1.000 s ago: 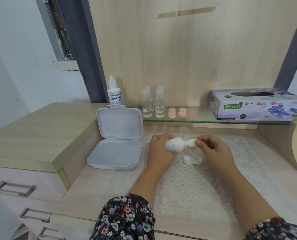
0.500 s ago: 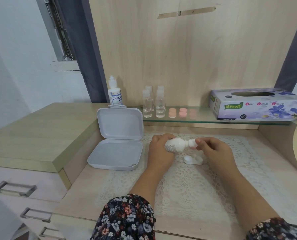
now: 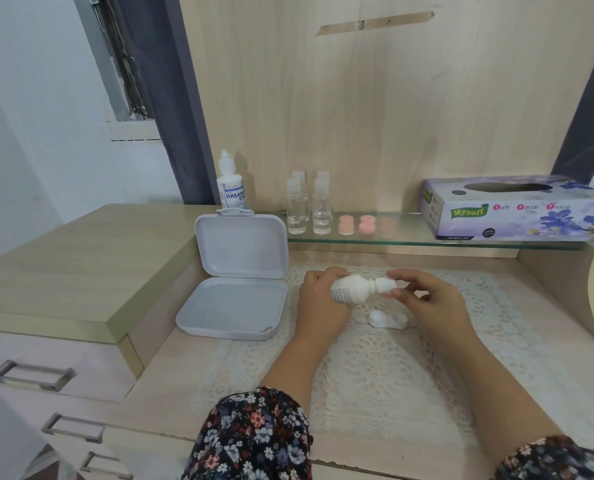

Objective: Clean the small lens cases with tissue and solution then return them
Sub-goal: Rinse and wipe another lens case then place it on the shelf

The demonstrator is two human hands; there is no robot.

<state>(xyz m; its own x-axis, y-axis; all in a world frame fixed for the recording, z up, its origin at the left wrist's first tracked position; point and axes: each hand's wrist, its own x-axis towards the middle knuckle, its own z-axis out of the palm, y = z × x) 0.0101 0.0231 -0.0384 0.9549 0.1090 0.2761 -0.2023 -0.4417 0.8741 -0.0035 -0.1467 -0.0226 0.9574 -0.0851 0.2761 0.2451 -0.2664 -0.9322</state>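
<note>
Fingers of the left hand [image 3: 318, 299] curl round the body of a small white solution bottle [image 3: 351, 289], which lies on its side in the air with its nozzle end pointing to the person's right. Thumb and fingertips of the right hand [image 3: 427, 299] pinch the bottle's white cap [image 3: 385, 285] at that end; whether the cap is loose or tight cannot be told. Just below the two hands, a white lens case [image 3: 387, 319] lies on a lace mat [image 3: 375, 368] that covers the pale worktop [image 3: 157, 386], one of its wells uncovered and the rest partly hidden by the right hand. To the left of the mat an open grey storage box [image 3: 235, 306] sits with its lid standing up against the back. Behind it stands a taller solution bottle with a blue label [image 3: 231, 188]. A glass shelf [image 3: 410, 237] runs along the back above the worktop, carrying four small clear bottles [image 3: 309, 209], some pink round caps [image 3: 356, 225] beside them, and a purple tissue box [image 3: 517, 213] at the right end. Floral sleeves [image 3: 254, 434] cover both forearms near the bottom edge, and drawers with metal handles [image 3: 32, 374] show at lower left.
</note>
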